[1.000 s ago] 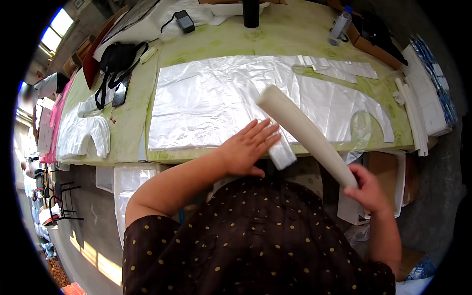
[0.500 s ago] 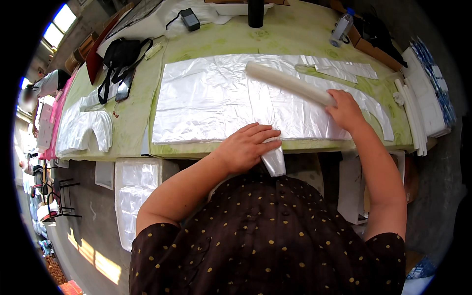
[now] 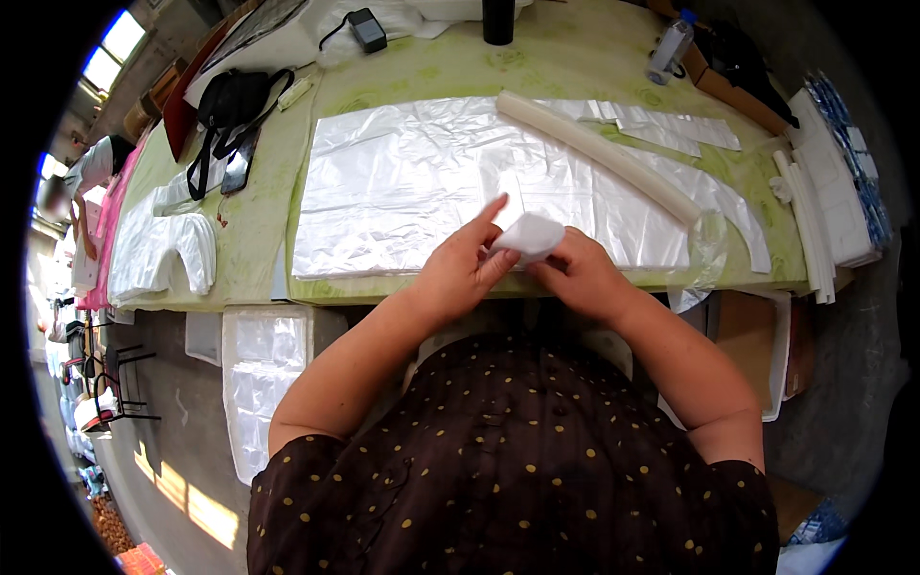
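A folded white plastic film piece [image 3: 532, 235] is raised at the table's near edge, between both hands. My left hand [image 3: 460, 264] pinches its left side with the thumb, its index finger pointing up and away. On the right side, the fingers of my right hand [image 3: 583, 276] are closed on the film's lower edge. Beneath and beyond lies a wide stack of shiny white plastic sheets [image 3: 393, 192], with curved cut-outs at its right end. A pale roll [image 3: 599, 158] rests slantwise across the stack, touched by neither hand.
A clear film scrap [image 3: 702, 254] hangs over the near edge. At left lie cut white sheets [image 3: 168, 249], a black bag [image 3: 235, 101] and a phone [image 3: 240, 171]. Far back stand a black cup [image 3: 498, 21] and a bottle [image 3: 671, 48]. Another person [image 3: 91, 177] is at far left.
My right hand has let go of the roll, now lying on the stack, and come back to the near edge. The film under my left hand is now lifted and folded between both hands.
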Demonstrator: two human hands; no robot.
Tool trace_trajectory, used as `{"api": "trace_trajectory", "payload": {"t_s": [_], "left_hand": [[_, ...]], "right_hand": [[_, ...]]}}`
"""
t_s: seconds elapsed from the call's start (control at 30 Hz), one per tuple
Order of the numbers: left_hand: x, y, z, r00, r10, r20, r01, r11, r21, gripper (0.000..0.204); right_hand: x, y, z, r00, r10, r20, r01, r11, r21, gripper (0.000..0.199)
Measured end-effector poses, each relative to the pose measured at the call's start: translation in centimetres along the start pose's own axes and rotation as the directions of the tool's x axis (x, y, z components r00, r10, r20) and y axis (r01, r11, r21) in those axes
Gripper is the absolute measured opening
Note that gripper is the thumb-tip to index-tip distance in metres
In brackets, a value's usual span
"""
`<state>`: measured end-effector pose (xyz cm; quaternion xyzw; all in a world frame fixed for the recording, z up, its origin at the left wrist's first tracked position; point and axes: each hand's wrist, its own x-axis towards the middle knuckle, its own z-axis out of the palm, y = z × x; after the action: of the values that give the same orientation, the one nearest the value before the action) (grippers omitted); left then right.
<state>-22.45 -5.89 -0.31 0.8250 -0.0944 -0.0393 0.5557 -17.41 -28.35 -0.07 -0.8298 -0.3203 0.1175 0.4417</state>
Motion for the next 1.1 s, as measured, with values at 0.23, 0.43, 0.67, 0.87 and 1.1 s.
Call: {"api": "trace_trajectory", "payload": {"t_s": [0.23,0.43,0.67,0.87,1.1], "left_hand": [[0.5,0.0,-0.5,0.97,-0.193,-0.148,0.233,0.911,0.341,0.092],[0.8,1.7,-1.3,0.966,-0.242,-0.094,0.257,0.845,0.468,0.079],[1.9,-1.4,0.7,0.957,0.28,0.071,-0.22,0.547,0.807,0.085],[1.8,-2.3,1.4,0.992,0.114,0.061,-0.113,0.543,0.832,0.089],[-2.2,-1.5,1.2,0.982,0.174,0.068,-0.16,0.602,0.782,0.08]], "right_hand": [[4.6,0.4,0.6,0.932,0.362,-0.023,-0.357,0.926,0.12,0.025],[6.6,0.0,0.2,0.897,0.439,0.049,-0.432,0.896,-0.106,0.025],[6.9,-0.2,0.6,0.929,0.369,-0.003,-0.357,0.897,-0.259,0.028],[5.0,-1.3,1.6,0.913,0.399,-0.084,-0.408,0.896,-0.178,0.04],[-0.2,-1.7,2.2,0.948,0.317,-0.009,-0.316,0.947,0.052,0.03]]}}
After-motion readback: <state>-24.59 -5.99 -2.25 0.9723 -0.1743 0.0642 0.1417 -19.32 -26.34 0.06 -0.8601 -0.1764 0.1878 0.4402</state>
